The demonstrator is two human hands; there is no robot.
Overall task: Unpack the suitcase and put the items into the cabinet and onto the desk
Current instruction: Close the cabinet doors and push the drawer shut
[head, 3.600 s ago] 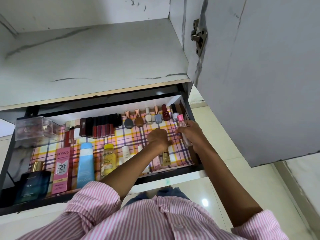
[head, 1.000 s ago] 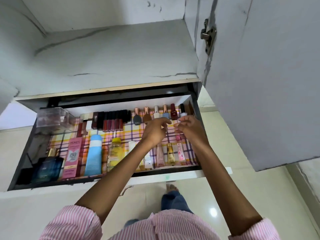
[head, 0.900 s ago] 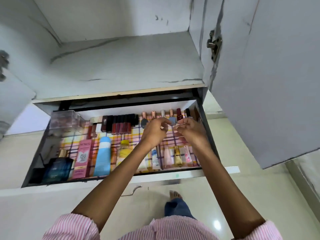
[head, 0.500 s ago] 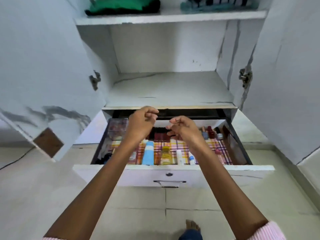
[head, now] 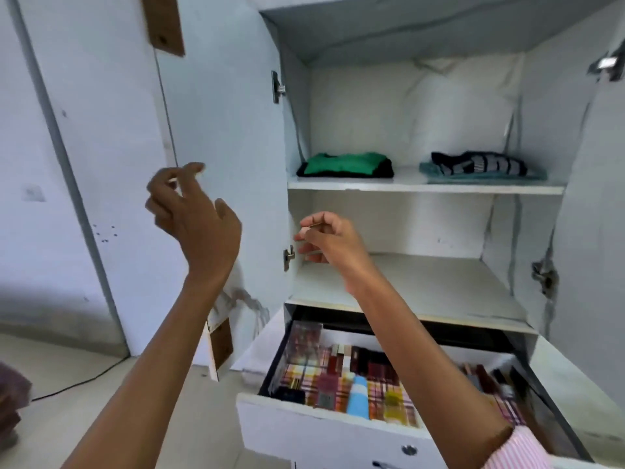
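Above the open, cosmetics-filled drawer (head: 304, 431), the left hand (head: 194, 214) and right hand (head: 326, 238) hover loose and empty.

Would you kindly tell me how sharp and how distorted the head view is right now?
Head view: the left hand has motion-smeared fingertips; inside the drawer contents are soft, labels unreadable; the green garment on the shelf is clearer; wide-angle distortion bows the cabinet door; lighting is even.

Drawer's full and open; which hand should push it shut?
Right. The right hand is empty and its forearm crosses above the drawer; the left hand is raised off beside the left door.
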